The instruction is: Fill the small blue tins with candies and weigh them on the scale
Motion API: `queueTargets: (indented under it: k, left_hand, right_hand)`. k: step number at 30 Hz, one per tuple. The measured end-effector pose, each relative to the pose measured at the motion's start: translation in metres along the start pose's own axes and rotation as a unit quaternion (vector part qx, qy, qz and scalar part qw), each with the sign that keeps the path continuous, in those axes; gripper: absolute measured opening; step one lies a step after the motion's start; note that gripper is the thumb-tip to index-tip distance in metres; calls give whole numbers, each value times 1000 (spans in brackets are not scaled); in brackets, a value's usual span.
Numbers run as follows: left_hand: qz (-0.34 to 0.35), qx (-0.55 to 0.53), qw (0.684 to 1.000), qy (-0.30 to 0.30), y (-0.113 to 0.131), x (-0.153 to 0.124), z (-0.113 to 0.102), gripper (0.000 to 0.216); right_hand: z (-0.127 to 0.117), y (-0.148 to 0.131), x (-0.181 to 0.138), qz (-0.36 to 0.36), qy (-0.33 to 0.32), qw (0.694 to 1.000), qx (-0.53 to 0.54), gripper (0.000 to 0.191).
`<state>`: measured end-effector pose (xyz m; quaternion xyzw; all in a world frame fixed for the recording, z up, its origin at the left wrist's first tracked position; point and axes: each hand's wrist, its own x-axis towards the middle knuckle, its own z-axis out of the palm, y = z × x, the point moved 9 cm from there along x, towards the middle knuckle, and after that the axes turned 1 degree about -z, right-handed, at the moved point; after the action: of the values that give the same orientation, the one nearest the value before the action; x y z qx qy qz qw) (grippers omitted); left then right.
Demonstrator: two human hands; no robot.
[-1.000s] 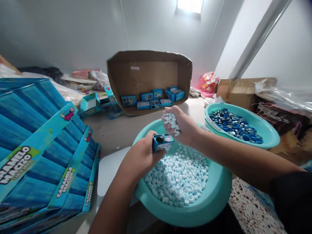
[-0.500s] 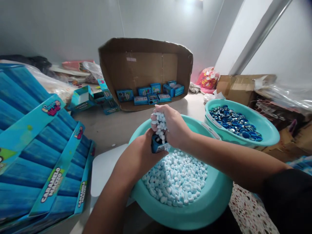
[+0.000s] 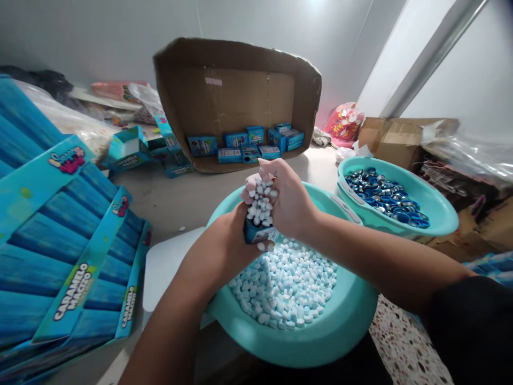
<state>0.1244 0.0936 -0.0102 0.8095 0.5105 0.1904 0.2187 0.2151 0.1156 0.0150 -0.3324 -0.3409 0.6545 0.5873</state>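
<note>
My left hand (image 3: pixel 226 235) is closed round a small blue candy box (image 3: pixel 256 234), held over the near basin with its top open. Right above it, my right hand (image 3: pixel 290 200) is cupped round a handful of pale candies (image 3: pixel 262 200), which spill down into the box and heap at its mouth. A couple of candies show at the box's lower edge, by the left fingers. Beneath both hands, the turquoise basin (image 3: pixel 304 347) holds a heap of loose white and light-blue candies (image 3: pixel 286 283).
Several small blue boxes (image 3: pixel 250 153) lie in a cardboard carton (image 3: pixel 240 101) behind. A second basin (image 3: pixel 436 214) with blue-and-silver lids (image 3: pixel 385 195) stands right. Large blue display boxes (image 3: pixel 60 256) fill the left, beside a white board (image 3: pixel 168 262).
Candies have poured from my right hand into the box, which is now heaped at its mouth. The view has shifted slightly, with most things appearing a little higher in the picture.
</note>
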Motion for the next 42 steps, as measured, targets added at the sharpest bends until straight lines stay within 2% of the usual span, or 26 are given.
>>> queueTargets:
  k: [4, 10, 18, 24, 31, 34, 37, 39, 41, 42]
  left_hand:
    - [5, -7, 1000, 13, -1, 1, -1, 67]
    - [18, -46, 998, 39, -3, 0, -3, 68]
    - [22, -90, 995, 36, -3, 1, -5, 67]
    - [13, -87, 996, 32, -7, 0, -5, 60]
    - [-7, -122, 992, 38, -10, 0, -7, 56]
    - [0, -138, 989, 46, -10, 0, -9, 53]
    - [-7, -124, 991, 48, -10, -1, -11, 50]
    - [-6, -103, 992, 67, -9, -2, -15, 51]
    - [-5, -89, 992, 91, -8, -3, -20, 49]
    - [-10, -85, 991, 98, -8, -3, -21, 48]
  right_hand:
    - [2, -5, 1, -19, -18, 999, -45, 44]
    - [7, -9, -1, -25, -50, 996, -76, 44]
    - [16, -20, -6, -87, -97, 987, -91, 48]
    - [25, -21, -11, -87, -144, 980, -106, 42]
    - [23, -27, -15, -69, -111, 980, -151, 52]
    - [28, -30, -19, -72, -131, 976, -160, 52]
    - [35, -37, -22, -104, -173, 963, -177, 48]
    - [30, -48, -21, -160, -165, 948, -220, 40]
    - [18, -59, -20, -216, -116, 911, -332, 31]
    - [12, -62, -18, -230, -90, 877, -412, 28]
